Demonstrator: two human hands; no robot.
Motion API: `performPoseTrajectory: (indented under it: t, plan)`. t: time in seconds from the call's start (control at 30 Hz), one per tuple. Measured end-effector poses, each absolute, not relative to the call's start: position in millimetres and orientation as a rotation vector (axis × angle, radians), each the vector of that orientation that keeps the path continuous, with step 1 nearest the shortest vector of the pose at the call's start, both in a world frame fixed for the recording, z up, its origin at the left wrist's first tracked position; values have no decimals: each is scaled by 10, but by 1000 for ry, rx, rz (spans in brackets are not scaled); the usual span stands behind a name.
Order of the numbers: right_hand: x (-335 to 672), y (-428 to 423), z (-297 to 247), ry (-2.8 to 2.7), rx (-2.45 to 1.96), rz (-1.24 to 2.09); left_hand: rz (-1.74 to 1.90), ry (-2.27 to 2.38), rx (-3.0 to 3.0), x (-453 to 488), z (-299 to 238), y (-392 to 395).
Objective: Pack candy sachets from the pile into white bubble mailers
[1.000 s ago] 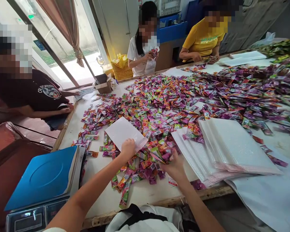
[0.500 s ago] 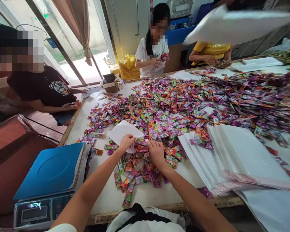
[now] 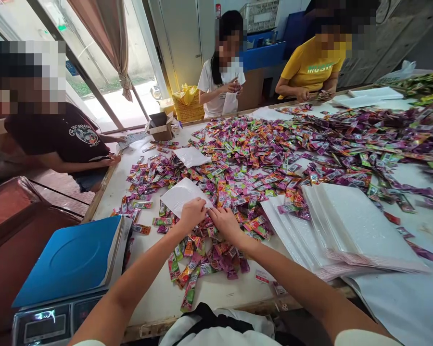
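My left hand (image 3: 192, 213) is closed on the near edge of a white padded envelope (image 3: 178, 195) that lies over the candy sachets. My right hand (image 3: 225, 222) rests right beside it on the heap of colourful sachets (image 3: 238, 192), fingers curled at the envelope's mouth; whether they hold sachets is hidden. Loose sachets (image 3: 198, 269) spread under and in front of both hands toward the table's near edge.
A stack of white padded envelopes (image 3: 346, 226) lies to my right. A blue-topped scale (image 3: 67, 259) stands at the near left. Another white envelope (image 3: 191, 156) lies farther back. Three other people sit around the table (image 3: 159, 293); a cardboard box (image 3: 160, 126) sits at the far left.
My right hand carried a handful of sachets to the envelope's mouth and now sits lower beside my left hand. A white envelope that passed overhead is gone; another now lies farther back.
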State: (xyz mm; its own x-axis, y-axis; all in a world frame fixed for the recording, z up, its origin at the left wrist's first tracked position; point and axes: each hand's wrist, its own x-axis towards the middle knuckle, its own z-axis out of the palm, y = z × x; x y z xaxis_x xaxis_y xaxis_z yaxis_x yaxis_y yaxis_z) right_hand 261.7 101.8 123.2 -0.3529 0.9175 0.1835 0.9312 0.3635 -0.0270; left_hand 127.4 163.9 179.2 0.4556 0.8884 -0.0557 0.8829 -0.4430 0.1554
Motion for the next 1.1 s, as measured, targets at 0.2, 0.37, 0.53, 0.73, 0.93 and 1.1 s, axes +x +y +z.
performPoseTrajectory:
  t: [0.2, 0.37, 0.53, 0.73, 0.93, 1.1]
  plan:
    - [2495, 1092, 1390, -2349, -1995, 28, -157, 1764, 2487, 1153, 1874, 1530]
    - [2468, 1199, 1453, -2188, -2232, 183, -174, 1814, 2345, 1042, 1807, 1369]
    - [2320, 1265, 1409, -2081, -2329, 201, 150, 1815, 2187, 1130, 1785, 1397]
    - [2222, 1106, 1272, -2040, -2217, -11, 199, 1842, 2243, 1292, 1713, 1512]
    - [2153, 1044, 1265, -2131, -2271, -111, 139, 1868, 2336, 1246, 1758, 1655]
    - [2094, 1058, 1271, -2267, -2194, -135, 362, 1886, 2439, 1303, 2102, 1886]
